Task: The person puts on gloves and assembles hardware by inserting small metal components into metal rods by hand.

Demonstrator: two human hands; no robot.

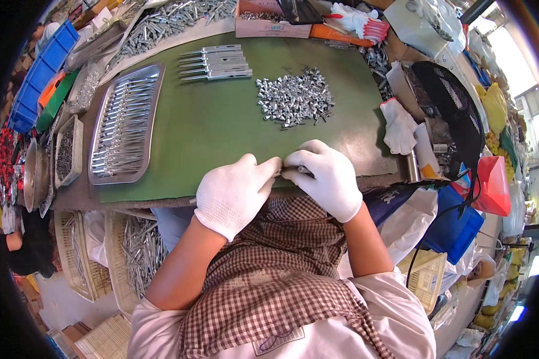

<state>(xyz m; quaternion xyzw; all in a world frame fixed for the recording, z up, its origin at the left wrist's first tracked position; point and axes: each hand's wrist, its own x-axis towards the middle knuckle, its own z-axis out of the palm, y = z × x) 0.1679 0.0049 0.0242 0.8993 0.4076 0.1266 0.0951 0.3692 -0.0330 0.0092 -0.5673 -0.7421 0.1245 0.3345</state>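
Both my hands wear white knit gloves and meet at the near edge of a green work mat (203, 131). My left hand (235, 192) is closed, thumb and forefinger pinched on a slim metal piece mostly hidden by the glove. My right hand (328, 180) is closed too, its fingers around a small silvery metal part (305, 170) that shows between them. The fingertips almost touch; how the pieces meet is hidden. Beyond the hands lies a heap of small metal fittings (294, 99). Several slim metal tools (215, 63) lie side by side at the mat's far left.
A metal tray (152, 128) of slender metal pieces stands on the left. A pink box (268, 25) sits at the back. On the right lie a loose white glove (399, 127) and a black mesh object (452, 102). Baskets of metal parts (139, 251) stand below the table.
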